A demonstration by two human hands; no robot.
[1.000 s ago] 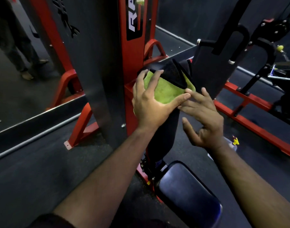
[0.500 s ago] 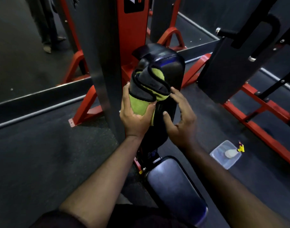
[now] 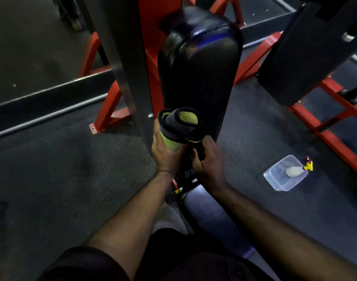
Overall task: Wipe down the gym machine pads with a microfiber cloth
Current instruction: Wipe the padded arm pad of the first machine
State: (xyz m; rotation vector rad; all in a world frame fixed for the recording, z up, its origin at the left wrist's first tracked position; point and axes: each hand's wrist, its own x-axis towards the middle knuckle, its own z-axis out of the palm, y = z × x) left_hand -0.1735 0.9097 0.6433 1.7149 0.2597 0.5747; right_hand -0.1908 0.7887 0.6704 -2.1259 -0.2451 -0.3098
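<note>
The head view showed the red machine frame (image 3: 153,57) and, leaning against it, the tall black back pad (image 3: 200,78), now bare along almost its whole face. That was the change: a second ago the microfiber cloth (image 3: 177,128) sat up near the top of the pad, half a second ago about halfway down, and at this moment it had reached the pad's lower end, just above the hinge. The stroke had run top to bottom, so by my reading one full pass of the back pad was nearly done, with the seat pad (image 3: 214,216) below not yet touched by the cloth. The left hand (image 3: 165,157) gripped the green-and-grey cloth in a bunched roll, fingers curled round its lower part, where earlier it had pressed it flat with spread fingers. The right hand (image 3: 208,163) lay beside it at the pad's lower right edge, fingers (image 3: 193,159) curled inward in shadow; whether they pinched the cloth's dark trim or the pad edge could not be told. The clear plastic tub (image 3: 285,177) with a small bottle (image 3: 295,170) in it stood on the floor, well apart to the right, as half a second before.
</note>
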